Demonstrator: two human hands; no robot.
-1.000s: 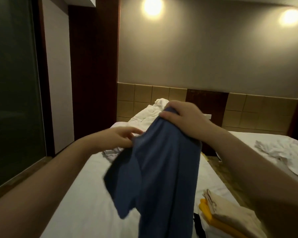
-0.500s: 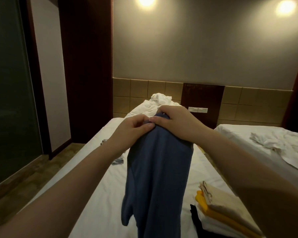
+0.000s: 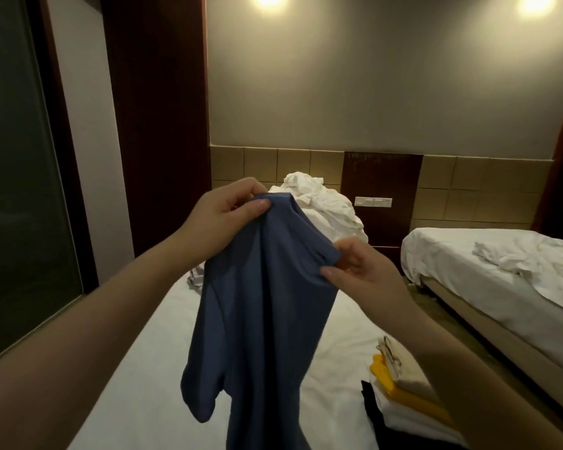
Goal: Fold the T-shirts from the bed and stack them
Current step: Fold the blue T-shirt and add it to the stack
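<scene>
Over the near bed [image 3: 137,384], seen from the head view: holds a blue T-shirt [image 3: 264,303] up in the air with both hands, clear of the sheet. Grips the top edge of the cloth with the left hand [image 3: 221,219], thumb pressed on the near face, fingers curled over behind. Pinches the right edge lower down with the right hand [image 3: 361,271], thumb on the front, fingers tucked behind the fabric. Has the left hand higher and farther off than the right, with the cloth on a slant between them. Lets the rest of the shirt hang down between the forearms, one short sleeve dangling at the lower left, the bottom running out of the picture. Shows, on the sheet at the lower right, partly under the right forearm, a stack of folded shirts [image 3: 403,394]: beige on top, yellow beneath, then white, with something black at its left side. Shows also a small crumpled cloth [image 3: 195,276] on the sheet by the shirt's left edge, a heap of white bedding [image 3: 319,203] at the head of the bed beyond the hands, and a second bed [image 3: 485,271] with rumpled white linen well apart on the right
</scene>
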